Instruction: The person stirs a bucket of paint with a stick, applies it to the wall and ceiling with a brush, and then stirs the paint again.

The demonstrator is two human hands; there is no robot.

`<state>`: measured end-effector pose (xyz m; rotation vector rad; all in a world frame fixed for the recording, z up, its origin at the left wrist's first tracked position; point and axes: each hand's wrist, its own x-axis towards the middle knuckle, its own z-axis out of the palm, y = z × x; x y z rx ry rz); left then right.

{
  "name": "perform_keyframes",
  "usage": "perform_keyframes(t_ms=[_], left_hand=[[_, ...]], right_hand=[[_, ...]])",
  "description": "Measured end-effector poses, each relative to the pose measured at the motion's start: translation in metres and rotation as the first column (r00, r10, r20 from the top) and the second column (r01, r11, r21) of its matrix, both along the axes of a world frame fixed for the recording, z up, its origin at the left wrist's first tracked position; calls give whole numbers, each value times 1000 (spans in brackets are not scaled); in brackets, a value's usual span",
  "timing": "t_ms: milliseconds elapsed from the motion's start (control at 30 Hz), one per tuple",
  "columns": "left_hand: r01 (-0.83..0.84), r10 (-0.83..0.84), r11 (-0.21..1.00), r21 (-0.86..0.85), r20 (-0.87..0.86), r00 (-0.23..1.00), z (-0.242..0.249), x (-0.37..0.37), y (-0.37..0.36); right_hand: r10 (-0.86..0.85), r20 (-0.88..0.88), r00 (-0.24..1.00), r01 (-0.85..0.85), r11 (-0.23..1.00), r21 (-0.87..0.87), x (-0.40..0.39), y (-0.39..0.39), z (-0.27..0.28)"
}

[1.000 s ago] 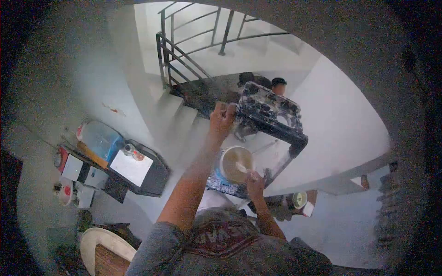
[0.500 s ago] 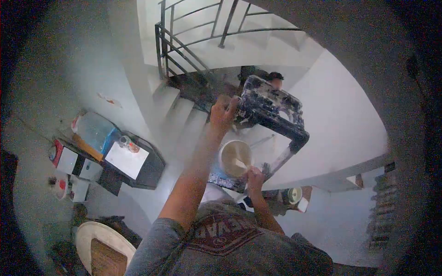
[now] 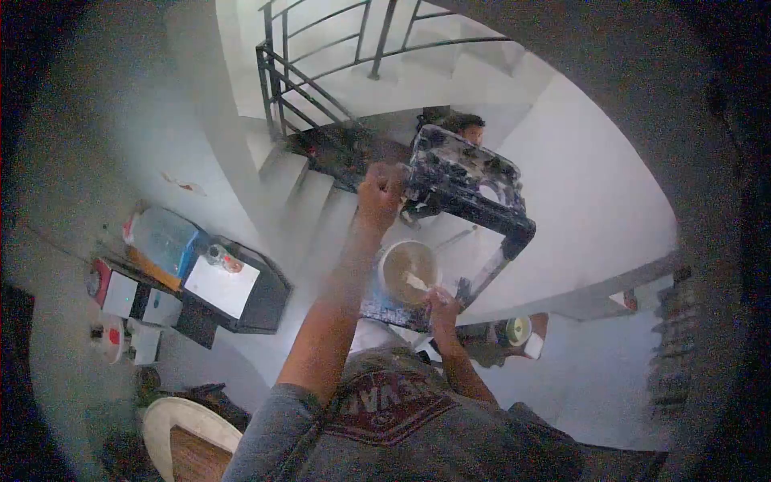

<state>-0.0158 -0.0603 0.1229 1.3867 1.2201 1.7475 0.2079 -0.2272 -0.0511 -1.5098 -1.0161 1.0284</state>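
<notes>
A dark, paint-spattered ladder top (image 3: 470,165) stands in front of me. My left hand (image 3: 381,191) is closed at its left edge; whether it grips the ladder or something small is unclear. Below it, a white bucket (image 3: 387,261) holds a beige, creamy substance and rests on a spattered step (image 3: 393,314). My right hand (image 3: 442,307) is closed on the handle of a light-coloured stirring tool (image 3: 416,281), whose other end reaches into the bucket.
Stairs (image 3: 285,169) with a black metal railing (image 3: 309,84) rise behind. Beyond the ladder top, a person (image 3: 472,128) is partly visible. At left are a dark table (image 3: 269,301) and several boxes; a round pale table (image 3: 161,414) is lower left.
The view has shifted slightly, moving the railing and ladder a little left in the frame. The tool has moved slightly within the bucket, and my left hand remains near the ladder top.
</notes>
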Motion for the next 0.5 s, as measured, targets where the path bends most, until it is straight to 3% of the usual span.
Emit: perform_keyframes(t_ms=[33,167,367,467,500], left_hand=[[14,-12,996,-89,28,1000,1,1,0],[24,-18,997,-73,82,996,-6,5,3],[-36,36,999,16,-10,999,-23,6,14],[75,-67,996,-41,183,981,-25,8,12],[88,-80,996,-35,177,981,-23,8,11]], right_hand=[[9,-8,1000,-10,999,-33,4,0,-5],[-48,-135,990,30,991,-134,-3,-7,11],[61,-122,991,-56,997,47,11,-6,3],[16,-182,983,-11,1000,26,10,-10,12],[58,78,995,-64,994,84,13,-8,14]])
